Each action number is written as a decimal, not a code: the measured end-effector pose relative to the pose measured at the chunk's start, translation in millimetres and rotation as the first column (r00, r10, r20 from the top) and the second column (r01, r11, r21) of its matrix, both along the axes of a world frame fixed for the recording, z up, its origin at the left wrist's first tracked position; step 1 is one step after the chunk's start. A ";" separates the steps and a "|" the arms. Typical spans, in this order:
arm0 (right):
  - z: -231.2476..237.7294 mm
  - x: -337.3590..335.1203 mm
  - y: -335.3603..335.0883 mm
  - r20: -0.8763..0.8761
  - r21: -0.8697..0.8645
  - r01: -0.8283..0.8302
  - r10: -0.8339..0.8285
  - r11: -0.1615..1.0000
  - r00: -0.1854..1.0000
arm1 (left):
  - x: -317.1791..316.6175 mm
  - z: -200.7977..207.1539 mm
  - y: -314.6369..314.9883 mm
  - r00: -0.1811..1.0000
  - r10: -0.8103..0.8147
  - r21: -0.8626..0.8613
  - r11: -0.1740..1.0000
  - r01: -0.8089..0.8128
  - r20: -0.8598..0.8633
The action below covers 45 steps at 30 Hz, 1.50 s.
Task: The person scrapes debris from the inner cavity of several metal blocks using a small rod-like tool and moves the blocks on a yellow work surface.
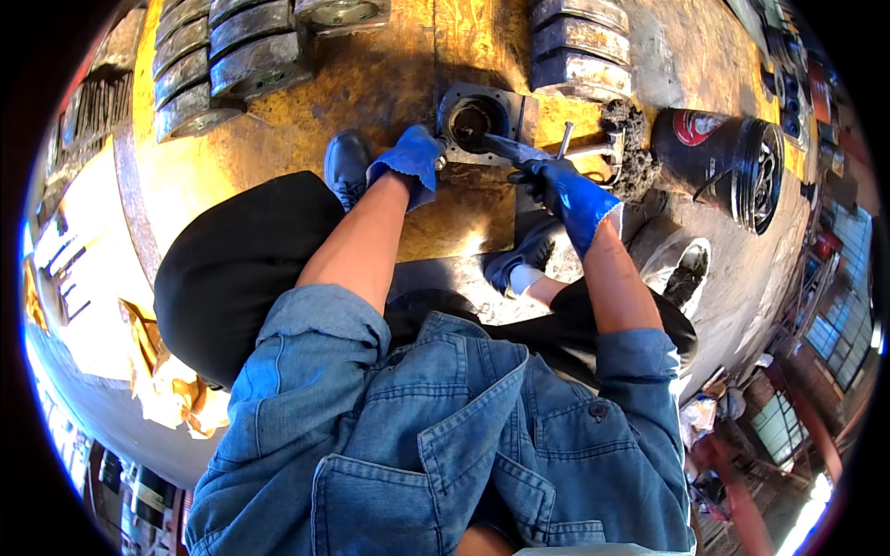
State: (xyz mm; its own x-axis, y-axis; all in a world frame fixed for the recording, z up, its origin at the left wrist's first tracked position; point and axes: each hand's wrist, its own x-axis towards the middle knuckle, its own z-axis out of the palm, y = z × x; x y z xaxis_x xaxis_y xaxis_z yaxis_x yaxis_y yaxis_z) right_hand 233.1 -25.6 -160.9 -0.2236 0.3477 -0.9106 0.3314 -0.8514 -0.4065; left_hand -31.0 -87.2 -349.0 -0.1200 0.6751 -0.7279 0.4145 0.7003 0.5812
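Note:
A squarish metal housing point(517, 116) with a round bore lies on the yellow, oil-stained surface before me. The inside of the bore looks dark and dirty. My left hand point(413, 156), in a blue glove, is closed on the housing's left edge, its fingertips partly hidden. Beside those fingers sits a small metal fitting point(440, 162). In a blue glove with dark fingers, my right hand point(554, 183) grips a flat, pale bluish tool point(508, 148). The tool's far end reaches over the bore's right side; its exact kind cannot be made out.
Dark, greasy clumps point(632, 139) lie right of the housing, near an upright metal rod point(566, 139). A black bucket point(714, 162) lies beyond them. Curved metal blocks stand in rows at the far left point(255, 65) and far right point(582, 74). My shoes point(347, 167) flank the work.

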 end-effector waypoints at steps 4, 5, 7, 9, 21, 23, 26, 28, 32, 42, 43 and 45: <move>-14.9 17.3 -18.4 -0.063 -0.069 0.249 -0.253 0.966 0.965 | 9.1 24.5 2.7 0.996 -0.067 -0.024 0.998 0.066 -0.055; -17.9 15.5 -22.6 -0.081 -0.085 0.287 -0.294 0.954 0.952 | 6.2 23.5 0.1 0.996 -0.066 -0.021 0.998 0.065 -0.062; -23.1 14.6 -29.3 -0.112 -0.107 0.352 -0.363 0.930 0.925 | 3.5 18.7 -4.2 0.995 -0.073 -0.012 0.997 0.072 -0.073; -26.5 18.7 -34.2 -0.129 -0.123 0.408 -0.423 0.905 0.897 | 5.5 10.3 -3.8 0.993 -0.092 -0.007 0.996 0.092 -0.078; -35.4 54.8 -21.8 -0.149 -0.210 0.476 -0.509 0.854 0.848 | 28.4 39.0 8.7 0.954 -0.246 -0.029 0.969 0.245 -0.170; -31.1 65.0 -12.1 -0.141 -0.244 0.441 -0.481 0.864 0.865 | 25.9 69.9 8.6 0.966 -0.208 -0.053 0.978 0.202 -0.156; -19.6 81.5 -9.4 -0.104 -0.290 0.401 -0.445 0.869 0.889 | 28.1 82.8 7.8 0.990 -0.107 -0.095 0.991 0.099 -0.094; 11.7 70.5 -5.1 -0.324 -0.112 0.327 -0.346 0.938 0.881 | -4.6 41.4 -12.1 0.993 0.108 0.075 0.991 -0.112 0.055; 92.8 95.7 10.2 -0.304 0.018 0.268 -0.250 0.963 0.919 | 6.1 9.0 -22.9 0.930 0.228 0.221 0.929 -0.296 0.287; 270.7 290.1 -13.4 -0.246 0.459 0.334 -0.244 0.824 0.938 | 25.5 96.1 -7.9 0.380 -0.536 0.174 0.395 0.902 -0.754; 274.6 300.4 -16.7 -0.260 0.470 0.359 -0.261 0.806 0.929 | 7.3 101.4 -6.3 0.359 -0.550 0.122 0.420 0.899 -0.754; 281.1 348.5 -49.7 -0.209 0.489 0.426 -0.371 0.761 0.905 | 50.7 125.0 -10.8 0.828 -0.162 0.235 0.914 0.330 -0.536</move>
